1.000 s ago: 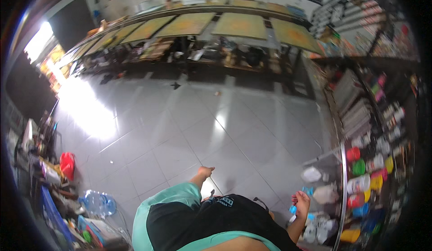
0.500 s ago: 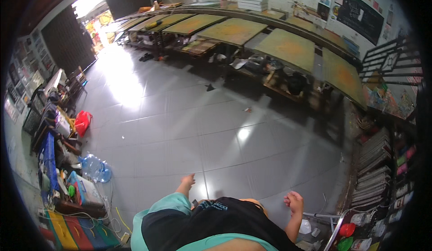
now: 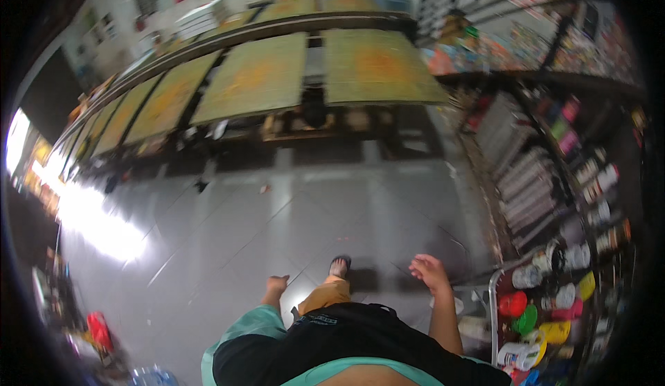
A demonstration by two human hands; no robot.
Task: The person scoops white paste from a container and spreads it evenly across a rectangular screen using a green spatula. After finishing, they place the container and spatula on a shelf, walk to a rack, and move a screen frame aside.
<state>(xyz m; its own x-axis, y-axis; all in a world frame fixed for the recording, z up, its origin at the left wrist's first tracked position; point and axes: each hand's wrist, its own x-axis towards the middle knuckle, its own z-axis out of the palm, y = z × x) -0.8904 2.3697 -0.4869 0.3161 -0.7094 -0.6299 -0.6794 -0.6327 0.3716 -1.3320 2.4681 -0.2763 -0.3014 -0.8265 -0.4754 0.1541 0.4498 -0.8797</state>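
My left hand hangs low over the tiled floor, beside my black apron. Nothing is in it, and its fingers are partly stretched out. On the other side my right hand is held out a little farther forward, with loosely bent fingers and nothing between them. Neither hand touches anything. Between them, one sandalled foot is stepping forward on the grey floor. Nearest to my right hand are plastic tubs on the right, among them a red tub and a green tub.
A long bench bears several yellow-green boards across the far side. Upright frames are stacked at the right, beside shelves of bottles and jars. A metal rail edges the tubs. At lower left lies a red bag.
My view has swung to the right and closer to the bench. The boards, frames and tubs have shifted left in view. One foot has come into sight; both hands remain empty.
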